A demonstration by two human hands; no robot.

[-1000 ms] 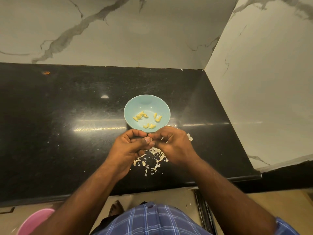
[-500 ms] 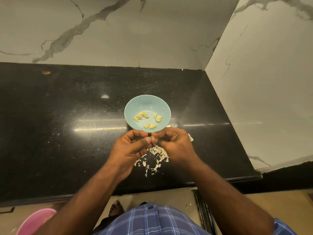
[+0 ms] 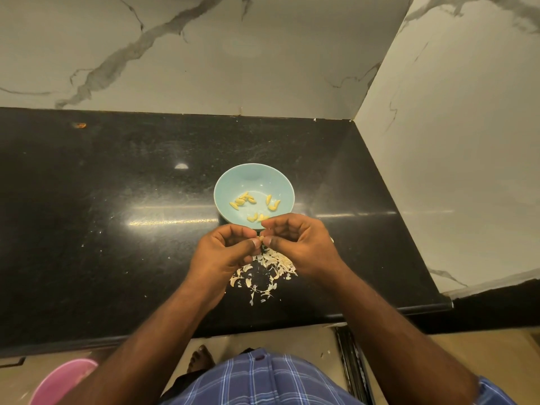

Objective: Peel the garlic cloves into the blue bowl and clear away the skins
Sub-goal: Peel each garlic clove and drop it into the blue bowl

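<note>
A light blue bowl (image 3: 253, 178) stands on the black counter and holds several peeled yellow garlic cloves (image 3: 245, 199). Just in front of its near rim, my left hand (image 3: 226, 251) and my right hand (image 3: 301, 244) meet, fingertips together. Both pinch one small garlic clove (image 3: 261, 238) between thumbs and fingers; most of it is hidden. A heap of pale garlic skins (image 3: 267, 271) lies on the counter under and in front of my hands.
The black stone counter (image 3: 102, 217) runs to marble walls at the back and right. Its front edge is near my body. A pink basin (image 3: 61, 381) sits on the floor at lower left. Small skin flecks dot the counter.
My hands have shifted slightly toward the bowl and lifted a little, and the fingers have worked round the clove. The bowl and skins have not moved.
</note>
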